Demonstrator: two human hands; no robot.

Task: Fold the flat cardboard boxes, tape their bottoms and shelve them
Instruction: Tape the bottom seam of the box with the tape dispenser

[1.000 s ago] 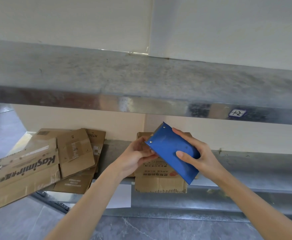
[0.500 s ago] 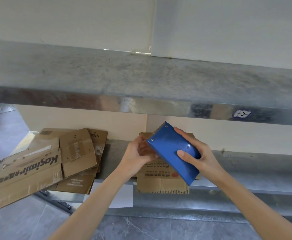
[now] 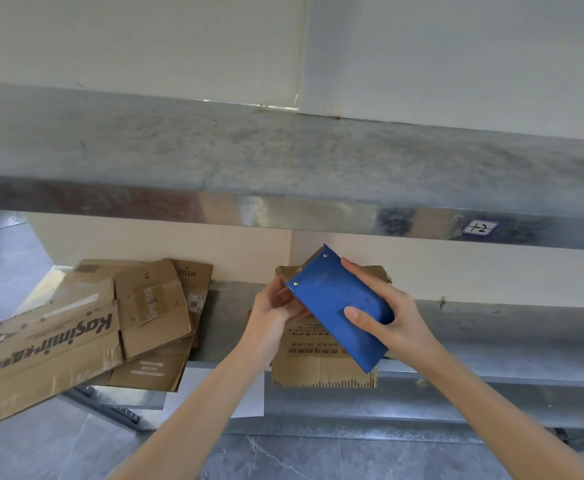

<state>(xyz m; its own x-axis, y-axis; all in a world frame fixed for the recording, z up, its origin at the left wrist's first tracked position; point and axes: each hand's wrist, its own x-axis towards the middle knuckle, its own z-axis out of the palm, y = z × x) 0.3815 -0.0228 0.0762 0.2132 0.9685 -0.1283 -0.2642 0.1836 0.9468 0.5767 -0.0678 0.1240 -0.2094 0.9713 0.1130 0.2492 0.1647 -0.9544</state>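
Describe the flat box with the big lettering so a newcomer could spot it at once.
Below the upper metal shelf, the lower shelf carries a pile of flattened cardboard boxes on its left. The leftmost one, jutting out past the shelf, is the Kasimir box. It alone bears large dark "Kasimir" lettering, upside down from here.

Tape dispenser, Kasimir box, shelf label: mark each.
blue tape dispenser (image 3: 328, 296): head view, middle of its blue side.
Kasimir cardboard (image 3: 51, 344): head view, printed face.
shelf label (image 3: 480, 227): head view, its centre.
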